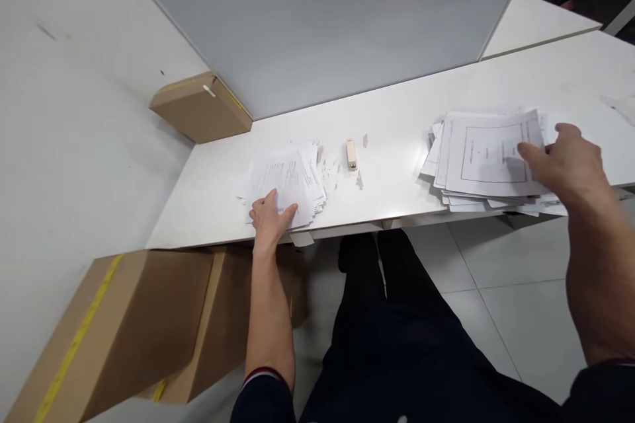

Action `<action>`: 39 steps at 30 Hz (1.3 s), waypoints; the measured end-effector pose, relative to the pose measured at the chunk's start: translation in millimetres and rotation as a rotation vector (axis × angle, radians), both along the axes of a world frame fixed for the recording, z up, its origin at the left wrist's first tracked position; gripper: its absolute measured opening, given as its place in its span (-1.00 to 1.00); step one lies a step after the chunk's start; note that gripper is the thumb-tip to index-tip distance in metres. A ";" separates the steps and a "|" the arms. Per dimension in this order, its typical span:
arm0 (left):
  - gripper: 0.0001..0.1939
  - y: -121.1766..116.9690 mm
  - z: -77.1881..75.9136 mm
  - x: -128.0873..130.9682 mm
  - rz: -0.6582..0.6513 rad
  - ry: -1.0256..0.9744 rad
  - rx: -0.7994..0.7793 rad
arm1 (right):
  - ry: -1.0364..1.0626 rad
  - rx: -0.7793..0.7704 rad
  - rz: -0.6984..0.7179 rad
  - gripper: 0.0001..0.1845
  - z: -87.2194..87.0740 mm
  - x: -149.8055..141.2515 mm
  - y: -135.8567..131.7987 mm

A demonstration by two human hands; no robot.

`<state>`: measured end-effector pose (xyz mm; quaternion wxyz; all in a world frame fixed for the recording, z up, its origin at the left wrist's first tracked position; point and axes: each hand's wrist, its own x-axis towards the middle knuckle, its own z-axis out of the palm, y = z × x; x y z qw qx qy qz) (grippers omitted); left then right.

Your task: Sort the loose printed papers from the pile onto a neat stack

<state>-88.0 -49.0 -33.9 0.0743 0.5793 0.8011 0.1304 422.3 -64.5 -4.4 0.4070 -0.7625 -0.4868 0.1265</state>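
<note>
My left hand [268, 217] rests on a stack of printed sheets [278, 175], its fingers and thumb spread over the lower part of the top page. That stack is slightly fanned toward its right side. At the right, my right hand [570, 160] grips the right edge of a printed sheet [489, 152] with a boxed border, thumb on top. Beneath it lies a thicker, uneven pile of papers [464, 203]; the fingers' undersides are hidden. Between the two piles sits a small beige stapler [351, 154].
The white table [391, 192] runs along a grey upright panel [327, 20]. A cardboard box [201, 108] stands at the table's back left corner. Larger cardboard boxes [149, 324] with yellow tape are on the floor at left. Worn marks show around the stapler.
</note>
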 end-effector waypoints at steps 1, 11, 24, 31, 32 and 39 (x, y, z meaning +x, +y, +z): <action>-0.30 -0.3 -1.3 -1.1 -0.023 0.014 0.012 | -0.014 0.066 0.030 -0.52 -1.9 -0.7 -0.5; -0.72 -5.1 5.1 1.5 -0.176 0.156 0.302 | -0.129 -0.103 0.256 -0.46 5.7 -127.9 -23.1; -0.81 -61.3 6.4 90.0 -0.792 -0.054 0.388 | 1.170 -0.446 0.691 -0.72 -43.2 -275.5 2.2; -0.49 -21.0 -2.6 9.3 -0.183 0.069 0.196 | 1.232 -0.463 0.624 -0.64 -55.2 -252.0 -5.6; -0.47 -18.0 -3.9 5.0 -0.181 0.078 0.158 | 1.240 -0.455 0.629 -0.63 -56.0 -250.2 -7.0; -0.71 -20.7 -11.9 20.9 -0.213 0.316 0.069 | 1.242 -0.431 0.668 -0.58 -59.9 -250.4 -10.5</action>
